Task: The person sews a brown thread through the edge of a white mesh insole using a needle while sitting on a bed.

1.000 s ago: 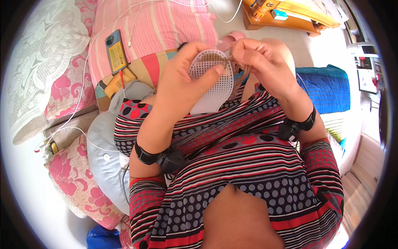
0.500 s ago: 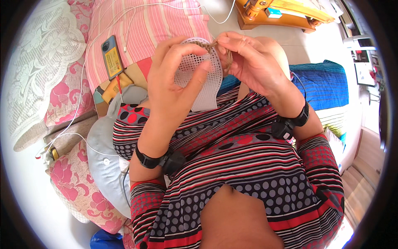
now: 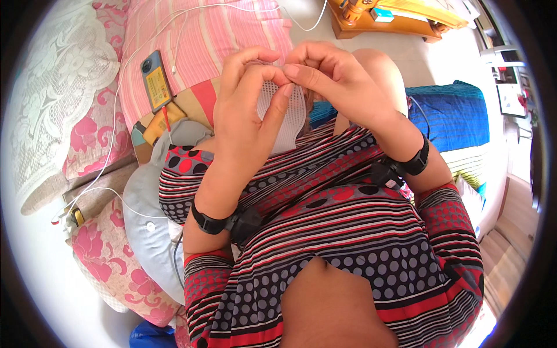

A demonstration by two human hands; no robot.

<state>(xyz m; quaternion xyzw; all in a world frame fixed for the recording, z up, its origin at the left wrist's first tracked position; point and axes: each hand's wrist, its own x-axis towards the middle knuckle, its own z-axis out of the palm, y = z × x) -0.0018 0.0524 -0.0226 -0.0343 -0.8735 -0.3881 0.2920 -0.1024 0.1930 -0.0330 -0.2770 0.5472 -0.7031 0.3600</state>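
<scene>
A white plastic mesh sheet (image 3: 285, 116) with a curved edge is held up over my lap. My left hand (image 3: 246, 98) is closed on its upper part, thumb and fingertips pinched near the edge. My right hand (image 3: 336, 78) meets it there, its thumb and forefinger pressed together against the left fingertips. A bit of brown yarn (image 3: 309, 97) shows below my right fingers, beside the mesh. The fingers hide the top of the mesh and most of the yarn.
To the left, a phone (image 3: 155, 81) lies on a pink striped cloth (image 3: 203, 40), with a white cable (image 3: 110, 145) nearby. A grey cushion (image 3: 142, 214) rests by my left arm. Blue fabric (image 3: 449, 119) lies at right, and a wooden furniture base (image 3: 383, 26) stands at the far side.
My right hand has moved left to meet my left fingertips. The brown yarn, plainly seen along the mesh edge before, is now mostly covered. The mesh has shifted slightly.
</scene>
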